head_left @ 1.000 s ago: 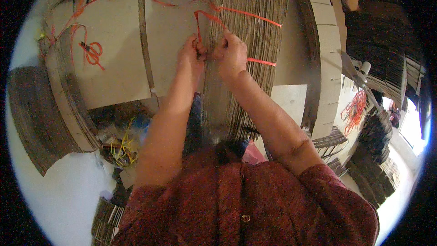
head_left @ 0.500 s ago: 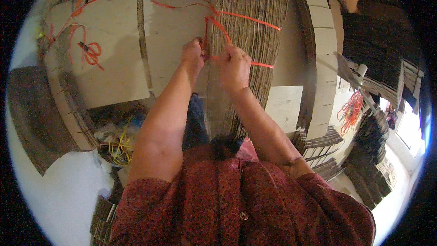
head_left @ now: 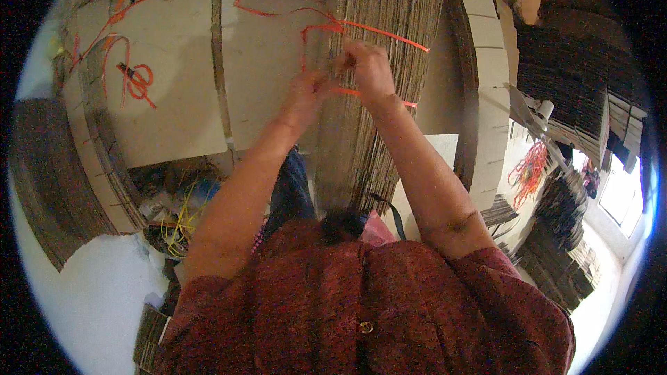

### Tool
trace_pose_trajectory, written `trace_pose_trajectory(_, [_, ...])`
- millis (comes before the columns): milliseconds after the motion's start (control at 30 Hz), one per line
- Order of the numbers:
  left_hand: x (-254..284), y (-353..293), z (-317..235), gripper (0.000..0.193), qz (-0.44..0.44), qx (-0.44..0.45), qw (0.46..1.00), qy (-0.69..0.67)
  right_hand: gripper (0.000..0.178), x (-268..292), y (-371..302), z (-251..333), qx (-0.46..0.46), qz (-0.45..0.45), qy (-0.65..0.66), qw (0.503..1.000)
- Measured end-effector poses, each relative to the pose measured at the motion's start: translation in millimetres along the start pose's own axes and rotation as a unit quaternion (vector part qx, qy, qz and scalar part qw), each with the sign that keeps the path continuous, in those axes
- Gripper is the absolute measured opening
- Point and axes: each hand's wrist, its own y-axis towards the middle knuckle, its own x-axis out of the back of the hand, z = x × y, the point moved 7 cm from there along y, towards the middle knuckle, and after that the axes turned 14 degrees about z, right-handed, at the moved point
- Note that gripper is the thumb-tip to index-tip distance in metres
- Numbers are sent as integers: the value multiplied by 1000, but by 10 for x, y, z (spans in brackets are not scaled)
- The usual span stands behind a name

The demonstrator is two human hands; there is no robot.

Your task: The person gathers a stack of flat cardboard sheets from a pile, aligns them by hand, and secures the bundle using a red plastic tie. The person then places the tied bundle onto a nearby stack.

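A tall bundle of cardboard sheets [head_left: 389, 7], edges showing as brown ridges, stands in front of me. Two bands of orange plastic strap [head_left: 389, 31] cross it, and a loose end loops down at its left side. My left hand [head_left: 309, 97] is closed at the bundle's left edge, around the lower strap; its fingers are somewhat blurred. Over the bundle's face, between the two bands, my right hand [head_left: 373, 73] is closed with curled fingers. Whatever is in its fingertips is too blurred to make out.
Pale cardboard [head_left: 167, 76] lies to the left, with a coiled orange strap [head_left: 141, 82] on it. Yellow strap scraps [head_left: 179, 226] lie low on the left. More cardboard stacks [head_left: 563, 69] stand at right, near a hanging bunch of orange straps [head_left: 530, 173].
My right hand has moved up and slightly right, away from the loose strap it was pulling. My left hand has moved slightly down and toward the bundle. The loose strap hangs slacker.
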Motion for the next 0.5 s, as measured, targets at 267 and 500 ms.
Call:
trace_pose_trajectory(267, [49,6,258,20,-39,28,996,-69,24,-264,-19,-239,-72,11,106,992])
trace_pose_trajectory(500, [121,-112,414,23,-116,11,989,-96,20,-595,-311,-252,-15,57,-82,995])
